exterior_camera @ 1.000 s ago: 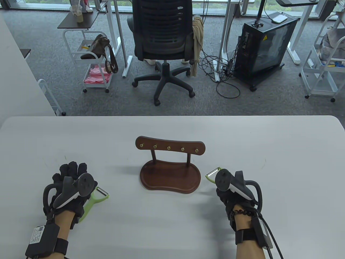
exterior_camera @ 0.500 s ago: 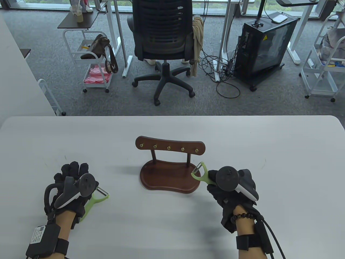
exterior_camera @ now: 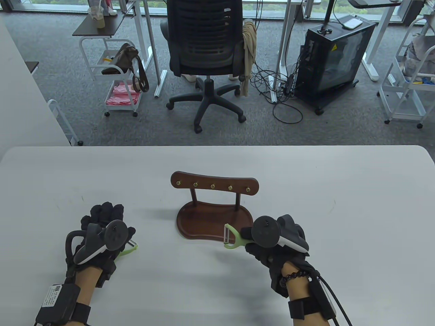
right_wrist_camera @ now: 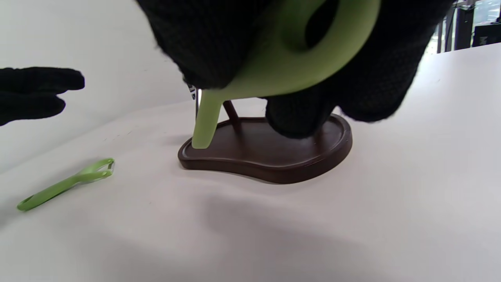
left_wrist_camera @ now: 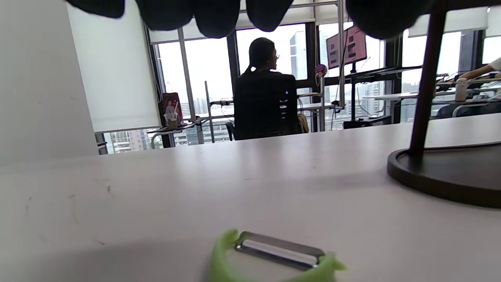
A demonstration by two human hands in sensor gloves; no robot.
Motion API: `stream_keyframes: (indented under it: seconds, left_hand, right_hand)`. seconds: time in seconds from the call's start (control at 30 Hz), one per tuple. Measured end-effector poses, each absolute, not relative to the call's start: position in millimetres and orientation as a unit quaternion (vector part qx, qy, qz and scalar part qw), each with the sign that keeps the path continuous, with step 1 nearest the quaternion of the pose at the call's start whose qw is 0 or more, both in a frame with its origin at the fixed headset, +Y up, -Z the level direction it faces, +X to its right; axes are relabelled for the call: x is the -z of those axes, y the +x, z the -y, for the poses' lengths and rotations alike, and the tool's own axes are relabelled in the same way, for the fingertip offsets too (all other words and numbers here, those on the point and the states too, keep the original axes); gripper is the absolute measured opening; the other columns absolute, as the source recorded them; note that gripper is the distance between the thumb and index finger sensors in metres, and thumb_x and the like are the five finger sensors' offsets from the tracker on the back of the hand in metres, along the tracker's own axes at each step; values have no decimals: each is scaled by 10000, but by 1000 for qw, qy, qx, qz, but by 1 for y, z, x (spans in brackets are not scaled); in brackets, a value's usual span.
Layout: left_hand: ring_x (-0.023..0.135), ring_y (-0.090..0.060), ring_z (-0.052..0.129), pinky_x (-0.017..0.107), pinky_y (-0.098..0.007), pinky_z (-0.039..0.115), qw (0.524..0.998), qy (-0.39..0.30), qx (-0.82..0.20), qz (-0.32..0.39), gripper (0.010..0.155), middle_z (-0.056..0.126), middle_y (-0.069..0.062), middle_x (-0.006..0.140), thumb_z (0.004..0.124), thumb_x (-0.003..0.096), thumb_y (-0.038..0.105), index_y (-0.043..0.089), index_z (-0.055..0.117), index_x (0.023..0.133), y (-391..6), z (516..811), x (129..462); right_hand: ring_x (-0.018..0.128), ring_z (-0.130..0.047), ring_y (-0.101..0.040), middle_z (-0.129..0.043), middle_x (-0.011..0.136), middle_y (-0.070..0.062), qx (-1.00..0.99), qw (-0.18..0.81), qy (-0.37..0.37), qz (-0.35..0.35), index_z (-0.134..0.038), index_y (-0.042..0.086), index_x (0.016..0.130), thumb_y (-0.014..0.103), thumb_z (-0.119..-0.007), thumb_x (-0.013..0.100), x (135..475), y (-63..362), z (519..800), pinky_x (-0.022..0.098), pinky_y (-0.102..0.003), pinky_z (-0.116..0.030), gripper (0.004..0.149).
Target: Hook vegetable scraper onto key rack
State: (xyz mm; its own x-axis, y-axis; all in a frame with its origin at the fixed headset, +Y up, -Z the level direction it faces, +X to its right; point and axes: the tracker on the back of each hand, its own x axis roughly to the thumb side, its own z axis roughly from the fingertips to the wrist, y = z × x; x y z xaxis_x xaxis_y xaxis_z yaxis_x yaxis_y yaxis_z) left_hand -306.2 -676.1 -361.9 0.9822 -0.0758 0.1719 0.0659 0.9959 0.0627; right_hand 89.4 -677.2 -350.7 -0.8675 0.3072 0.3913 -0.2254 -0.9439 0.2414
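1. Table view: the right hand [exterior_camera: 272,244] holds a light-green plastic vegetable scraper with a steel blade [exterior_camera: 231,238] by its handle, blade end pointing left, over the near edge of the dark wooden kidney-shaped base [exterior_camera: 204,224] of the key rack. The rack's curved wooden bar with five brass pegs [exterior_camera: 214,183] stands beyond and higher. Risk: the blade head leads while the hang hole sits back in the fist, so the hole may never meet a peg unless the grip is reworked. A second green scraper [exterior_camera: 131,249] lies on the white table [exterior_camera: 340,190], partly under the left hand [exterior_camera: 102,237]. I cannot tell here whether that hand touches it.

2. Left wrist view: the second scraper's blade [left_wrist_camera: 278,250] lies flat on the table below the camera, and the fingertips [left_wrist_camera: 215,15] hang spread above, closed on nothing. Risk: a careless sweep could knock this loose scraper away.

3. Right wrist view: gloved fingers [right_wrist_camera: 219,43] wrap the handle beside its hang hole [right_wrist_camera: 319,33], partly covering that end. The rack's base [right_wrist_camera: 274,152] sits close below. Risk: a light rack may tip or slide if the scraper pushes a peg sideways, and covered fingers could block the hole.
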Motion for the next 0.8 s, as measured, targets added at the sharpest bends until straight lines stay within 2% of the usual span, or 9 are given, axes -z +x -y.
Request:
stream_keyframes:
  seconds: [0.23, 0.47, 0.63, 0.8]
  left_hand:
    - [1084, -499, 630, 726, -739, 548, 969, 44, -32, 239, 728, 568, -195, 1168, 647, 533, 578, 173, 522, 1125, -234, 672, 337]
    - [1015, -369, 822, 730, -746, 572, 933, 10, 11, 361, 658, 771, -59, 1080, 682, 507, 593, 247, 650, 1066, -180, 675, 314]
    - [910, -267, 936, 733, -737, 592, 916, 6, 54, 398, 511, 912, 30, 939, 703, 507, 559, 326, 784, 955, -167, 675, 306]
    - [823, -216, 989, 733, -704, 654, 906, 8, 65, 419, 466, 963, 63, 840, 727, 497, 539, 336, 835, 902, -164, 673, 301]
  right_hand:
    - [651, -1059, -271, -885, 870, -104, -945, 82, 299, -107, -757, 150, 956, 251, -873, 490, 337, 43, 675, 532, -502, -953, 491]
    - [651, -1062, -257, -907, 862, -71, -925, 57, 364, -92, -794, 192, 920, 261, -888, 477, 318, 10, 663, 538, -488, -955, 459]
    - [646, -1065, -249, -918, 855, -65, -918, 60, 383, -89, -806, 195, 909, 263, -892, 473, 312, 3, 658, 536, -479, -960, 449]
    - [656, -1060, -246, -921, 854, -51, -915, 67, 388, -92, -810, 204, 903, 264, -895, 468, 313, 4, 659, 546, -479, -953, 447]
